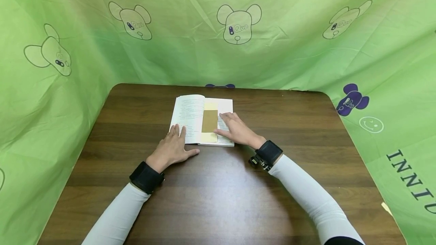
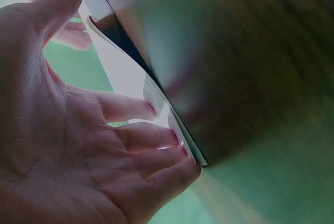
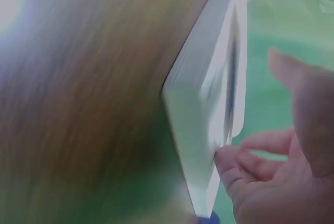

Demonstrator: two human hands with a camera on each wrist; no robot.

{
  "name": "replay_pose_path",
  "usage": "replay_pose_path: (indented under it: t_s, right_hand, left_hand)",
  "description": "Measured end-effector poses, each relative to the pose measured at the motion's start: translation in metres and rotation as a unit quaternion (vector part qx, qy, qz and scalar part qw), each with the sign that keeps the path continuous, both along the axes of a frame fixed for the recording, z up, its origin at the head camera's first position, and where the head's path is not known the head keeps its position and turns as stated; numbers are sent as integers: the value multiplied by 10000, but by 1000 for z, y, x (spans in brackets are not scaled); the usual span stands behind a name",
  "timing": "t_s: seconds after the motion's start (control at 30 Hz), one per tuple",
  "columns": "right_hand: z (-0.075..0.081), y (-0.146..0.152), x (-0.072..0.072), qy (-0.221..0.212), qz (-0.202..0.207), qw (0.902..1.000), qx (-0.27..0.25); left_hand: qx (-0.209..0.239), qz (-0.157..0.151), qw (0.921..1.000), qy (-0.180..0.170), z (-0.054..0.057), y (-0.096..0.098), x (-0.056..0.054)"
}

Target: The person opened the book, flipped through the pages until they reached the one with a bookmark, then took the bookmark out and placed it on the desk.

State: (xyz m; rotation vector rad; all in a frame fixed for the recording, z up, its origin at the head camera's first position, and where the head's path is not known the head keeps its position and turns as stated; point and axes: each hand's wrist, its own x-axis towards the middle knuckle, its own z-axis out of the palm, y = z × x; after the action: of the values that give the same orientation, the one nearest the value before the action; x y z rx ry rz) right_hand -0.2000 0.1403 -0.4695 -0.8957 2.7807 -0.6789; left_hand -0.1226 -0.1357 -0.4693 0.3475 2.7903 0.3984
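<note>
An open book lies toward the back of the table, its thicker stack of pages on the right. Across the inner part of the right page is a brown rectangular card over a longer pale yellow strip. My left hand rests its extended fingertips on the lower left of the left page, thumb spread out below the book. In the left wrist view those fingers lie along the page edge. My right hand is over the right page, fingertips on the paper, thumb beside the card's lower right edge.
The book stands on a dark brown wooden table with rounded back corners. Green cloth printed with bear heads hangs behind and at both sides. A small pale piece sits at the table's right edge.
</note>
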Motion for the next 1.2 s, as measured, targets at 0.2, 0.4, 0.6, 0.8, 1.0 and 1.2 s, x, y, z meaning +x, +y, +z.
replay_pose_path:
  t_s: [0.2,0.4,0.6,0.8,1.0,1.2]
  right_hand:
    - [4,-16,-1,-954,-860,9852,-1139]
    - [7,-28,-5,-1787,-1707,9531,-1747]
    - [2,-31,-11,-2512,-2127,9067,-2637]
    - [1,-31,-16,-3219,-2159,8616,-3278]
    - [-3,-36,-21,-3494,-2434,8263,-3686]
    - [-6,-44,-21,-3637,-2646,7956,-4058]
  left_hand:
    - [76,125,9999,-52,0,1,1]
    - [154,190,9997,-74,0,3,2]
    - [202,176,9996,-85,-2,3,3]
    - [183,105,9997,-123,-2,3,2]
    - [147,80,9998,-106,-3,3,2]
    - [136,11,9998,-128,-1,4,3]
